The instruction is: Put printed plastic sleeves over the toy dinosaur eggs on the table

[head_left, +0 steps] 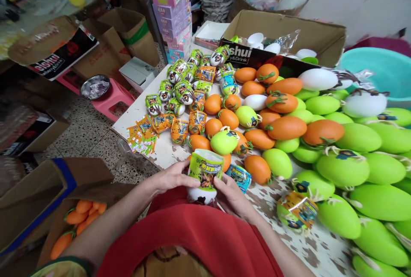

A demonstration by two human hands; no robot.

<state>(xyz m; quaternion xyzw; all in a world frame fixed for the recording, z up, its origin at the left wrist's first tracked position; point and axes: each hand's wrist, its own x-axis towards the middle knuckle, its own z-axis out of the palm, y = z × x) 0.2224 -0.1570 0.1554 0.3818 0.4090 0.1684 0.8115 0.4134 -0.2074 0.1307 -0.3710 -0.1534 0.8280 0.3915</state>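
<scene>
From my remote seat I follow the head view, taking the clock's centre as the green printed sleeve and twelve as straight away from the wearer's body. The sleeve sits just in front of the red apron, at the near edge of the desk. It stands nearly upright, its long axis running twelve to six, the open mouth up at twelve. A white egg shows below its lower rim, at six; how far up inside the egg reaches, I cannot tell.

That lengthwise line-up of sleeve and egg is, in my judgement, the relation everything hangs on. The left hand closes in from nine, thumb across the lower front and fingers behind the side. The right hand comes from four, its thumb tip pressed at the lower right edge. Both are narrowed onto the sleeve, and I read neither as nearer, though the left covers more of it.

A blue wrapped piece lies at three, just beyond the right hand. Wrapped eggs cluster at eleven, well apart.
</scene>
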